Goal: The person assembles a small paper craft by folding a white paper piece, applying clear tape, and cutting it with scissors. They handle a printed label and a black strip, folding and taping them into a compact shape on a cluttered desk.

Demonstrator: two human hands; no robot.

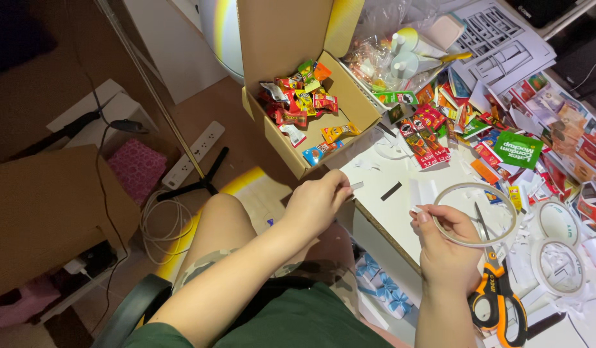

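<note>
In the head view, nearest the camera is the person's lap in a dark green garment (pixel 298 322), with a bare knee (pixel 224 212) beyond it. The right hand (pixel 447 248) sits at the near edge of the white table (pixel 388 212), its fingers curled shut around a thin ring of white double-sided tape (pixel 476 214) that it holds upright over the surface. Just beside that hand, at the table's near right corner, lie orange-and-black handled scissors (pixel 498 299), blades pointing up under the ring. The left hand (pixel 317 203) hovers off the table's left edge, thumb and fingers pinched on a small pale strip (pixel 356 185). A short black strip (pixel 391 191) lies on the table between the hands. Two more white tape rolls (pixel 559 248) rest near the right edge. An open brown cardboard box (pixel 323 109) of small colourful snack packets sits at the far left edge, and loose printed packets (pixel 478 129) crowd the far side.
</note>
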